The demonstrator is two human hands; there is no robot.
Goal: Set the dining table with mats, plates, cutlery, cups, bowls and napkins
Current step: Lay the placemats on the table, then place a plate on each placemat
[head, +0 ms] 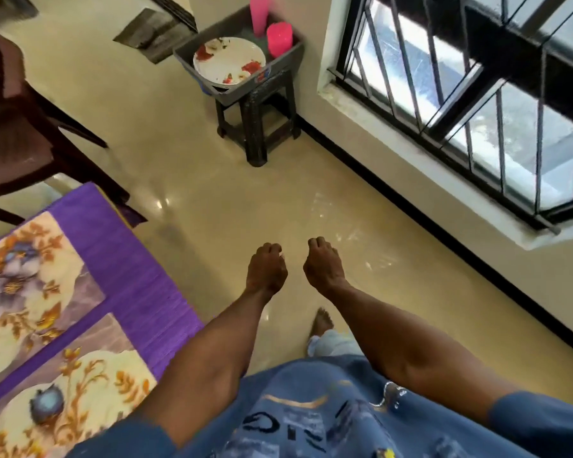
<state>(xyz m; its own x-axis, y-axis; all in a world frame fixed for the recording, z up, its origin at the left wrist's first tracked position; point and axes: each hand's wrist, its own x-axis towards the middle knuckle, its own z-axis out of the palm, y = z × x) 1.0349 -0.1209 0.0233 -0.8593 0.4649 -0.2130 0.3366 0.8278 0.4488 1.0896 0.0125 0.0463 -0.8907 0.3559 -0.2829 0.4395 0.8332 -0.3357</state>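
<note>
Both forearms reach forward over the bare floor (212, 180). The left hand (267, 271) and the right hand (323, 265) hang side by side, a little apart, each with its fingers loosely curled under and nothing held in either.

The plates (229, 61), white with red flower prints, lie stacked in a grey tub (278, 69) well ahead of the hands, against the far wall. The tub sits on a dark stool (257, 127). Two pink cups share the tub: a tall one (259, 11) at the back and a short one (279, 38) just right of the plates. Open floor lies between the hands and the stool.

At the lower left is the table (136, 269), covered in purple, with two floral mats (30, 269) lying on it, close beside the left forearm. A dark chair (17, 127) stands beyond the table at the left edge. A barred window (477, 94) runs along the right wall. One bare foot (321, 320) shows below the hands, above a blue printed shirt (328, 418).
</note>
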